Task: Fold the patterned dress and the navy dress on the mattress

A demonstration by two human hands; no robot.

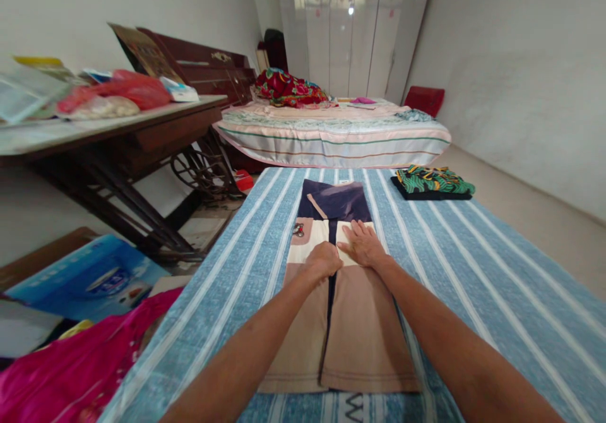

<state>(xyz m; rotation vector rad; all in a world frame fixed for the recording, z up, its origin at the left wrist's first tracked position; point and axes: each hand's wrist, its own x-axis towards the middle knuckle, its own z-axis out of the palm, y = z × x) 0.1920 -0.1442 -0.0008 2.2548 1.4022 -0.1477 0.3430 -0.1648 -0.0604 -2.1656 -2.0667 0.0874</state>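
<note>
A shirt (360, 334) in tan, cream and navy lies lengthwise on the blue striped bedding. Its two sides meet near the middle, with a dark strip showing between them and a small bear patch at the left. My left hand (324, 260) is closed at the inner edge of the left side, its fingertips mostly hidden, and seems to grip the cloth. Flat on the cream band of the right side rests my right hand (362, 244), fingers stretched out. The navy top part of the shirt spreads beyond both hands.
Folded green patterned and black clothes (433, 183) lie at the far right of the striped bedding (473, 297). Pink cloth (89, 360) and a blue box (101, 278) are at the left, below a treadle sewing table (142, 132). Another bed (341, 139) stands beyond.
</note>
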